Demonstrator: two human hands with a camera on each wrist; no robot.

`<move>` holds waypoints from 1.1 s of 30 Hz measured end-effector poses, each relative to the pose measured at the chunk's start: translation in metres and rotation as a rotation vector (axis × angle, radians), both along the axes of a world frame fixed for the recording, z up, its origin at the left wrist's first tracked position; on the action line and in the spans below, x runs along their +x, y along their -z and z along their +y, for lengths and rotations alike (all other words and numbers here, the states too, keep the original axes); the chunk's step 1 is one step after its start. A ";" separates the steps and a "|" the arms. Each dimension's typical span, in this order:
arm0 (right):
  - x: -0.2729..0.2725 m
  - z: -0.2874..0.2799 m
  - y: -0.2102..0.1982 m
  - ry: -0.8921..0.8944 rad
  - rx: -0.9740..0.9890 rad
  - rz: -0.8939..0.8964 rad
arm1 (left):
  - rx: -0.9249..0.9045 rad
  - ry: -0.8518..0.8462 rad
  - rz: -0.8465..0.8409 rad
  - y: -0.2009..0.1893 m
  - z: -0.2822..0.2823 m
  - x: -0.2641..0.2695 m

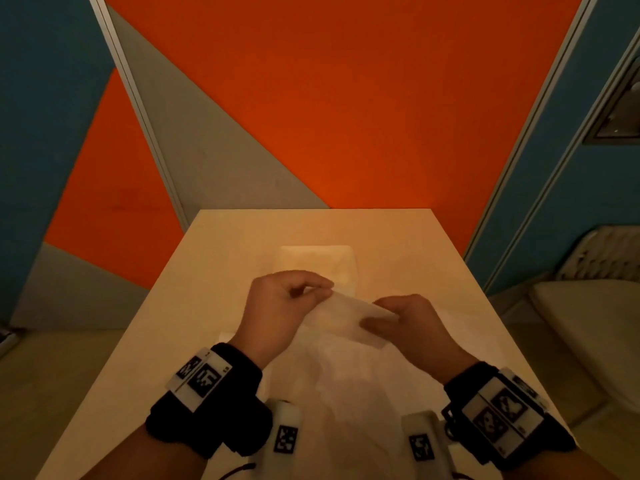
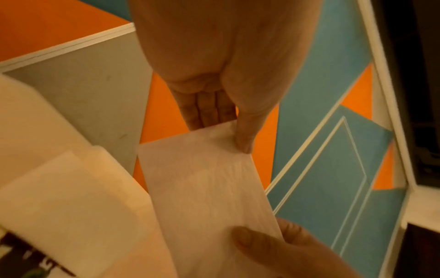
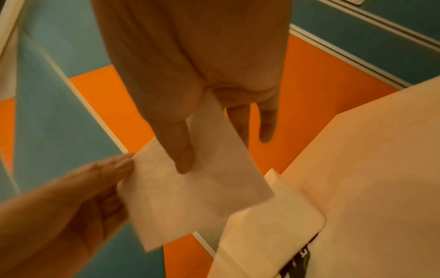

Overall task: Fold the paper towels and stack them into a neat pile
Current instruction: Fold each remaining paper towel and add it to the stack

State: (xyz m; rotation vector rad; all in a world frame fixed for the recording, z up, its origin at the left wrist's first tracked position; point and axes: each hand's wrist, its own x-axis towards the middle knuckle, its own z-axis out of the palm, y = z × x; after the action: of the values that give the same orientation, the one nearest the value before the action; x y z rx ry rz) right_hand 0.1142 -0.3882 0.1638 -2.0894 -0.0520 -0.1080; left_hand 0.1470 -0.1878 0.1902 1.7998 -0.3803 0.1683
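Observation:
A folded white paper towel (image 1: 346, 318) hangs in the air over the table, held between both hands. My left hand (image 1: 327, 289) pinches its left end, with the thumb on top in the left wrist view (image 2: 226, 131). My right hand (image 1: 372, 318) pinches the right end, thumb laid on the towel (image 3: 212, 146) and fingers beneath. The towel (image 2: 207, 188) looks like a flat rectangle. A pile of folded towels (image 1: 317, 265) lies on the table just beyond the hands. It also shows as a thick white stack (image 3: 269, 225) under the held towel.
The pale table (image 1: 214, 271) stands against an orange, grey and blue wall. Unfolded white towels (image 1: 346, 393) lie flat on the near part, below my wrists. A white rounded object (image 1: 588, 323) stands on the floor to the right.

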 end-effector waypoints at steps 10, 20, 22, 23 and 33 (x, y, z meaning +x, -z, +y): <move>0.009 -0.016 -0.046 0.080 0.549 0.024 | -0.098 0.335 0.332 -0.012 0.004 -0.015; 0.027 -0.009 -0.022 0.045 0.502 0.191 | -0.232 0.218 0.351 0.015 0.006 -0.003; 0.033 -0.019 0.005 0.130 0.365 0.229 | -0.241 0.156 0.357 0.027 0.017 0.003; 0.035 -0.025 0.020 0.154 0.259 0.250 | -0.257 0.124 0.369 0.031 0.022 0.004; 0.013 -0.070 0.116 -0.099 -0.696 0.559 | -0.048 -0.132 0.525 0.099 0.091 -0.007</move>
State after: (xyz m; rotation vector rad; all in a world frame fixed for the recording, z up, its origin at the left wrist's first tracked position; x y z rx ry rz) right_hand 0.1274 -0.4585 0.0482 -2.7248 0.1699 0.6388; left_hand 0.1397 -0.0965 0.0909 1.7445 0.1152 -0.2023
